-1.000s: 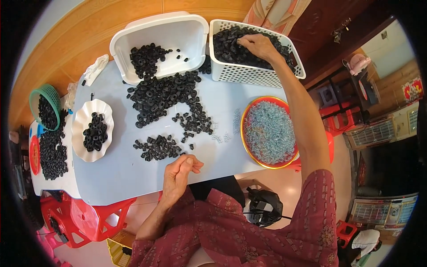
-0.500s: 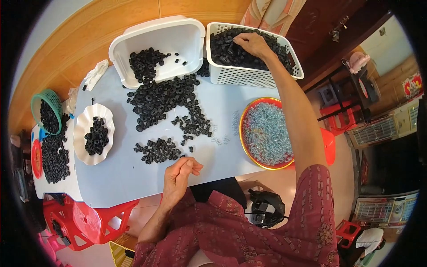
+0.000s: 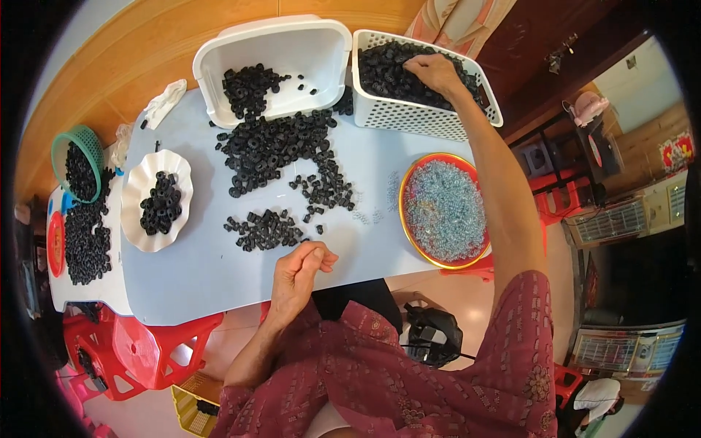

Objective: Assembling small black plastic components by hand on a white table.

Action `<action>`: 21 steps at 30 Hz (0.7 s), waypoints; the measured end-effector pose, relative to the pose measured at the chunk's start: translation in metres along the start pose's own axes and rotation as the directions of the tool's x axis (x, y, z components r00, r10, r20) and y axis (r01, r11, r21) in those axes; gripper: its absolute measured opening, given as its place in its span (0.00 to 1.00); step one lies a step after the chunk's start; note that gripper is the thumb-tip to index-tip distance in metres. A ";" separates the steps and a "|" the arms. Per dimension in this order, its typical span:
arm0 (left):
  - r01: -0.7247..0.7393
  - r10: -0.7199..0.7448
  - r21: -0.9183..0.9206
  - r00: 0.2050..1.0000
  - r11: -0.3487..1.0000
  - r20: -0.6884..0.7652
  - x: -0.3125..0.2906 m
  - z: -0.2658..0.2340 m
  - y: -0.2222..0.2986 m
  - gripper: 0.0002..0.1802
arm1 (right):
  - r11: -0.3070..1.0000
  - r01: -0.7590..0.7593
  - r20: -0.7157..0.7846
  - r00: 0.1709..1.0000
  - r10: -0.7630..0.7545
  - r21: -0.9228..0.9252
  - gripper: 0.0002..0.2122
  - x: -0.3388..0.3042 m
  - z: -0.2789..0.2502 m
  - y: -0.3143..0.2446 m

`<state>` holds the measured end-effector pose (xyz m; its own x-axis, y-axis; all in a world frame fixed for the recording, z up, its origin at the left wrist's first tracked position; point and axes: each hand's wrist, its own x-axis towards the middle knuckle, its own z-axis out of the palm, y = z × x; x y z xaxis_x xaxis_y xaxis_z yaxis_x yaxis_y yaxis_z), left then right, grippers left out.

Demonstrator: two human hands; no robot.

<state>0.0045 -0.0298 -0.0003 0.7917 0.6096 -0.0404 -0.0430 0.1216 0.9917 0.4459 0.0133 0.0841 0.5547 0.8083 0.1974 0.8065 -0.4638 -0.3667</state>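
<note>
My right hand (image 3: 436,75) reaches over the white perforated basket (image 3: 409,115), its curled fingertips down among the heaped black ring-shaped parts (image 3: 387,69). What the fingers pinch, if anything, is hidden. By the near edge of the table (image 3: 197,285), my left hand (image 3: 298,279) is closed, with the fingers folded in; I cannot see what is inside it. Small black parts (image 3: 264,230) lie loose just beyond it. Farther back, a larger heap of black rings (image 3: 274,146) spreads before a tilted white tub (image 3: 321,95), which has more of them inside.
A red, gold-rimmed basin (image 3: 411,246) of small clear pieces stands under my right forearm. At left are a wavy white dish (image 3: 139,226) of black rings and a green basket (image 3: 95,152) tipped over more black parts. Red stools (image 3: 150,354) stand below the table.
The whole view has shifted slightly, so the table sits a little higher. My right hand stays at the basket, its fingers still among the black parts. My left hand remains closed.
</note>
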 end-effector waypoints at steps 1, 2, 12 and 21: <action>0.009 -0.009 -0.003 1.000 1.000 0.001 0.000 0.000 0.001 0.14 | 0.998 0.049 -0.031 0.998 -0.050 -0.026 0.14 -0.002 -0.001 0.002; 0.010 -0.010 -0.007 1.000 1.000 0.006 0.000 0.001 0.002 0.13 | 0.992 0.017 0.027 1.000 -0.013 -0.128 0.14 -0.005 -0.003 0.004; 0.004 -0.005 -0.018 1.000 1.000 -0.021 0.001 0.001 -0.002 0.10 | 0.966 0.079 0.145 0.988 -0.044 -0.245 0.13 -0.038 -0.020 -0.004; -0.004 0.004 0.019 1.000 1.000 -0.002 0.000 0.002 -0.001 0.10 | 0.903 0.429 -0.498 0.778 -0.384 -0.025 0.06 -0.081 -0.009 -0.055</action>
<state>0.0062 -0.0313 -0.0009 0.7902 0.6118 -0.0367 -0.0346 0.1044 0.9939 0.3585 -0.0302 0.0969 0.2241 0.6260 0.7469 0.9713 -0.0807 -0.2237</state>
